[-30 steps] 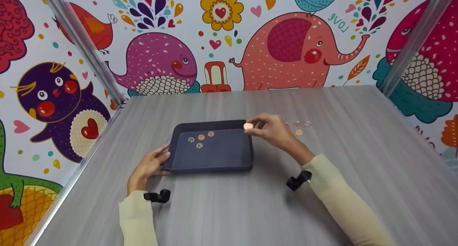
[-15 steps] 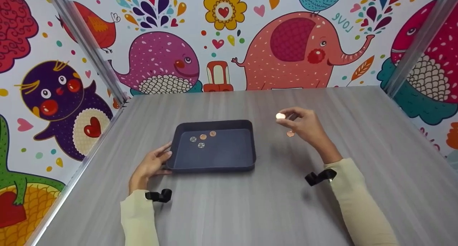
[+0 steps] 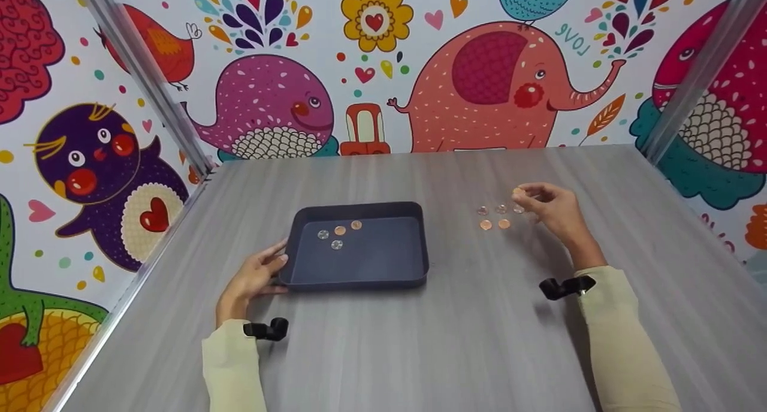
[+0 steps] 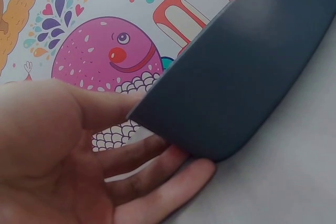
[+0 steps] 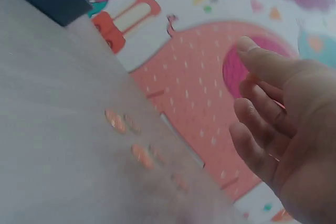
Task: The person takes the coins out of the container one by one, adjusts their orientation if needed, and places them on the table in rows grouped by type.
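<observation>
My left hand [image 3: 251, 277] grips the left end of a dark blue-grey rectangular tray [image 3: 359, 284]. In the left wrist view, fingertips [image 4: 197, 174] rest along the bottom of the tray's wall [image 4: 210, 82]. Inside the tray lie a few copper-coloured coins [image 3: 340, 230] and silver-coloured coins [image 3: 337, 245]. My right hand [image 3: 557, 211] pinches a copper-coloured coin [image 3: 518, 193] between thumb and fingertips, above the table at right. Below it are two rows of coins, two copper-coloured coins [image 3: 486, 224] in front and several duller coins [image 3: 501, 209] behind.
The grey wood-grain table [image 3: 383, 352] ends at a back wall [image 3: 371, 70] printed with cartoon animals. Metal posts [image 3: 150, 82] stand at its back corners. A black wrist camera [image 3: 566, 287] sits on each sleeve.
My right hand has moved rightward from the tray's right rim to above the coin rows, still pinching the coin. The left hand keeps its grip; the tray stays put.
</observation>
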Available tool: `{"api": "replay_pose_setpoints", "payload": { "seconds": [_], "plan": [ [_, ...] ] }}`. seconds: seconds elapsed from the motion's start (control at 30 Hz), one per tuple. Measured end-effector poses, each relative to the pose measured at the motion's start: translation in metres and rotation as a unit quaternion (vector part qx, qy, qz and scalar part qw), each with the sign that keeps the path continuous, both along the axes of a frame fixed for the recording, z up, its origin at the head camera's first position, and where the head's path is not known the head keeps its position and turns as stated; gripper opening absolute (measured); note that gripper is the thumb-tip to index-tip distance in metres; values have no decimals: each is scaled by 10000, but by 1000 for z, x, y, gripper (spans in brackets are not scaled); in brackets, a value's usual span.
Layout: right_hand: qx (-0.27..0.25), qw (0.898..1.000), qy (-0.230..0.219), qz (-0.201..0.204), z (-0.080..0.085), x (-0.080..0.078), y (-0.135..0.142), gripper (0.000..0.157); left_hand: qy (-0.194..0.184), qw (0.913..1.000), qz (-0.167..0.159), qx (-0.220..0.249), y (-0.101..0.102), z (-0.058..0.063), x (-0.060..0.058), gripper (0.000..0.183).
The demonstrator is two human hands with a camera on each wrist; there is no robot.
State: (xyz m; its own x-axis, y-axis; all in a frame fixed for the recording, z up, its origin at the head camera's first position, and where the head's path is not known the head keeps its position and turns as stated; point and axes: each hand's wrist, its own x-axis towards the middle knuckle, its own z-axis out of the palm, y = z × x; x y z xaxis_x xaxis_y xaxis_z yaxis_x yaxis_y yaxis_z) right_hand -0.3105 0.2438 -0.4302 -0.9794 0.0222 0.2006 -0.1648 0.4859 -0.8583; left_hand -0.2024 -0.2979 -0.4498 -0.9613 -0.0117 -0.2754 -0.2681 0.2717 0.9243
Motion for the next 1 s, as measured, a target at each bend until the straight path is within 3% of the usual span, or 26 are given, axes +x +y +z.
{"api": "replay_pose_setpoints", "payload": {
  "seconds": [0.27, 0.4, 0.7, 1.0],
  "plan": [
    [-32, 9932, -1148, -163, -21, -7, 17, 59, 32, 10000, 49, 40, 0, 0, 0, 54],
    [68, 9872, -1581, -188, -29, -11, 17, 53, -1, 10000, 70, 66, 0, 0, 1, 54],
    [568, 9859, -1543, -301, -35, -10, 14, 42, -38, 9999, 87, 66, 0, 0, 0, 54],
    [954, 9875, -1251, -111, -36, -9, 13, 38, -28, 10000, 54, 14, 0, 0, 0, 55]
  ]
}}
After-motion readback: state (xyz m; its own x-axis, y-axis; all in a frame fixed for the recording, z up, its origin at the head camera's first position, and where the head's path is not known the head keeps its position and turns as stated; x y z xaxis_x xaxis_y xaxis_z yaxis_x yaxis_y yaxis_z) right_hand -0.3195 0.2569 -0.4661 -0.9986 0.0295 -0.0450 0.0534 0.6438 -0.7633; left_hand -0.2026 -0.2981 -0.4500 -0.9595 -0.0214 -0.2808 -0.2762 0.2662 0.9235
